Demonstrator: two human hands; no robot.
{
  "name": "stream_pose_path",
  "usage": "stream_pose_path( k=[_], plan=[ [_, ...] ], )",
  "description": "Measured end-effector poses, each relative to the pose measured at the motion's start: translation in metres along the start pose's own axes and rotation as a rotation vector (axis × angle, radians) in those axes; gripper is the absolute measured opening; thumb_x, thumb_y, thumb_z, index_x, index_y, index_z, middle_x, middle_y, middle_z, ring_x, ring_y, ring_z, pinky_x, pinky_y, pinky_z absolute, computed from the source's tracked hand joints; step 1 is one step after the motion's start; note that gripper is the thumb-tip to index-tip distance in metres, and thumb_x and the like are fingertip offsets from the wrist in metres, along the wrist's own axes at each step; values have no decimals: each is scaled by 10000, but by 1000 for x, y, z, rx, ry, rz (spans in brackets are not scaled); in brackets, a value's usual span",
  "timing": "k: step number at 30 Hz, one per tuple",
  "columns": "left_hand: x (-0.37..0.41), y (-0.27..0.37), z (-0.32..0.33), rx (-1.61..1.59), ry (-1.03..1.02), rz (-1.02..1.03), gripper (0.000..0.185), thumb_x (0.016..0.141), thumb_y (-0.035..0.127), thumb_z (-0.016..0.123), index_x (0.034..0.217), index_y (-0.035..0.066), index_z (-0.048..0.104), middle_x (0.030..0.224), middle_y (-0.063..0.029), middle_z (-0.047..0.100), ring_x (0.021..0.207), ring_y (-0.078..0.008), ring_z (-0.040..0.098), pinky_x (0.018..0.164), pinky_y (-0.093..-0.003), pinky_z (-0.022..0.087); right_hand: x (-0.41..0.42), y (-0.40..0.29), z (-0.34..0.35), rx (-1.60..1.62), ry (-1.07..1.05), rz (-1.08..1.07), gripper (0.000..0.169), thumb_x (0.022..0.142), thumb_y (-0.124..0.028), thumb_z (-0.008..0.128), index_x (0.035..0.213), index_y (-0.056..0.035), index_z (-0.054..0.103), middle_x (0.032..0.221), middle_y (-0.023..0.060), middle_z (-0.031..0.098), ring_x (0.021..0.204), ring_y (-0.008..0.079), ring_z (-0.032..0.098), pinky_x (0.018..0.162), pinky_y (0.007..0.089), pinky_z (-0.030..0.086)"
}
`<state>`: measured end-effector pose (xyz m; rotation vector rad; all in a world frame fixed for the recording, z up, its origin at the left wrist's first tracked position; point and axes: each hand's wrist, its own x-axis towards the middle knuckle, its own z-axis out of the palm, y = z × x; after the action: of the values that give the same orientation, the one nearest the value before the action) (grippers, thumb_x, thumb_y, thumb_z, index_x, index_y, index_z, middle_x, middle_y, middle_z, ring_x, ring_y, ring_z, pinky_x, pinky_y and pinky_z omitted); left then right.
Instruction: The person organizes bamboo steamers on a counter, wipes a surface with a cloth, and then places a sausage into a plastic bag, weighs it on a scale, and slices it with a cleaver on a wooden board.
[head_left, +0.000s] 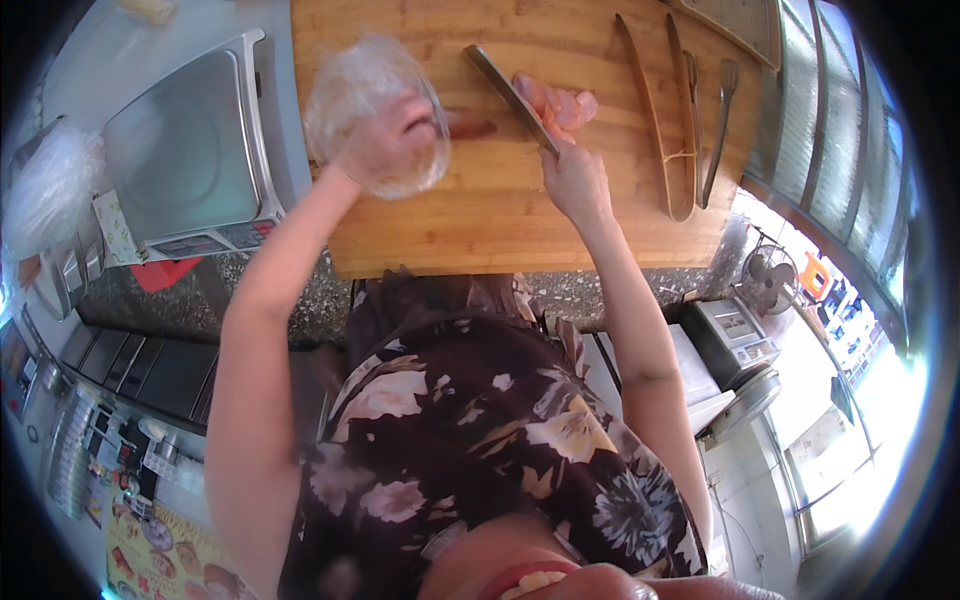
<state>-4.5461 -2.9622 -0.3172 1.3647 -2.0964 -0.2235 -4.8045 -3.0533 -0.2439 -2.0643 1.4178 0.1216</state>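
My left hand is blurred, its fingers curled at a clear plastic bag that billows open around it above the wooden cutting board. Just past the bag a brownish elongated thing shows on the board, too blurred to name. In my right hand is the handle of a broad-bladed knife, its blade slanting up and left over the board. Pinkish-orange cut pieces of meat lie against the right side of the blade.
Bamboo tongs and metal tongs lie at the board's right, below a tray. A steel-topped scale stands left, near bunched plastic bags. Farther right are a fan and a boxy appliance.
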Motion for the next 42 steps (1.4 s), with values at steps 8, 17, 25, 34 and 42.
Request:
stream_pose_path(
  k=[8,17,25,34,42],
  plan=[
    [-25,43,37,-34,129,-101,360,688,39,665,1037,81,592,1106,-86,523,1097,-322,522,892,-410,481,-29,9,-14,-70,-215,4,229,883,-252,558,813,-49,636,709,244,621,710,435,613,658,502,508],
    [-25,43,41,13,150,-107,457,709,50,648,1158,75,566,1138,-79,540,1117,-310,522,906,-398,470,-60,-4,-43,-20,-154,-8,167,875,-205,583,896,-52,648,689,227,614,686,427,609,621,492,498],
    [-11,46,26,37,192,-93,366,717,48,632,1082,64,601,1058,-44,568,1024,-254,569,869,-353,505,-61,7,-52,-67,-245,12,169,873,-201,585,894,-50,659,703,234,614,701,434,607,638,494,497],
    [-10,43,27,25,224,-80,344,714,38,639,1057,49,615,1029,-66,571,1003,-258,570,854,-358,516,-56,4,-56,-50,-275,24,162,866,-168,605,845,-11,637,676,234,594,684,435,591,598,471,468],
    [-13,44,29,23,196,-85,362,697,38,636,1058,63,619,1038,-56,559,1000,-258,566,847,-359,513,-26,-6,0,-49,-240,-77,148,859,-174,583,851,-41,645,686,238,611,678,441,603,624,503,493]
  ],
)
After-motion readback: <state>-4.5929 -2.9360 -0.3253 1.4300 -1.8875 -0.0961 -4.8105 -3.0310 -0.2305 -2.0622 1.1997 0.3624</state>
